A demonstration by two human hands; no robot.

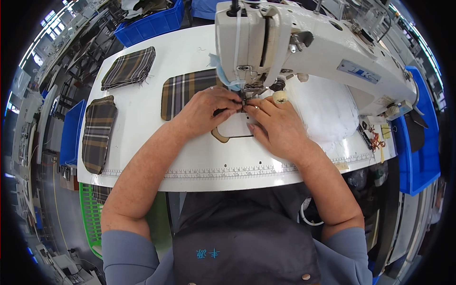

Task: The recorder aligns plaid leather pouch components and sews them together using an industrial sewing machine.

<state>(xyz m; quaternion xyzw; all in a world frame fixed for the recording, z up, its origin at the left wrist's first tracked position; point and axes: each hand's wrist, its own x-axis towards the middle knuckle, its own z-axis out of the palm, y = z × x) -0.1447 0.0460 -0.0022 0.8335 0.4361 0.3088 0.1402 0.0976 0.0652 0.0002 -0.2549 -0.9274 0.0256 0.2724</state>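
A white sewing machine point(251, 42) stands over the white table, its needle area between my two hands. My left hand point(209, 109) is closed, fingertips pinched on dark cloth just left of the presser foot point(244, 97). Beside that hand lies a plaid fabric piece point(178, 95) in brown, grey and white, partly hidden by the hand and the machine head. My right hand point(278, 124) rests palm down right of the foot, fingers stretched toward the needle and thumb apart. A rounded tan-edged piece point(219, 136) shows below my left hand.
Two stacks of plaid pieces, an upper stack point(128, 67) and a lower stack point(99, 135), lie at left. White sheets point(323, 109) lie under the machine arm. A printed ruler point(228, 175) follows the table's front edge. Blue bins point(152, 24) and a green basket point(90, 213) stand around the table.
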